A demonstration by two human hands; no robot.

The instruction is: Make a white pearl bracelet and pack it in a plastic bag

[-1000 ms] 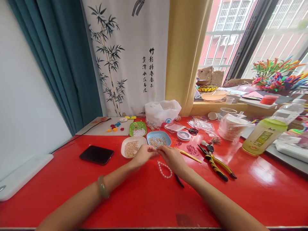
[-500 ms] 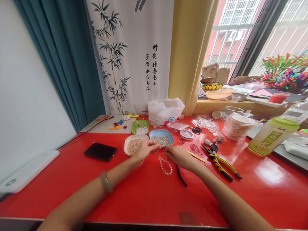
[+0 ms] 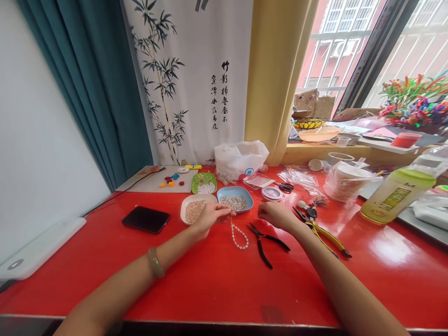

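My left hand (image 3: 211, 216) pinches the top of a strand of white pearl beads (image 3: 239, 235), which hangs down onto the red table (image 3: 217, 284). My right hand (image 3: 276, 214) is closed in a pinch a little to the right, apart from the strand; what it holds is too small to make out. Black pliers (image 3: 265, 241) lie open on the table between the strand and my right forearm. Just beyond my hands sit a white dish of gold beads (image 3: 194, 211), a blue dish of mixed beads (image 3: 235, 201) and a green dish of white beads (image 3: 204, 185).
A black phone (image 3: 146, 219) lies at the left. Yellow-handled pliers (image 3: 324, 234), small scissors (image 3: 285, 187), a thread spool (image 3: 272, 193), plastic bags (image 3: 240, 160) and a green-capped bottle (image 3: 397, 193) crowd the right. A white board (image 3: 35, 249) lies at the far left edge.
My right hand moved right, away from my left hand and the strand, uncovering the black pliers. The left hand keeps hold of the strand's top.
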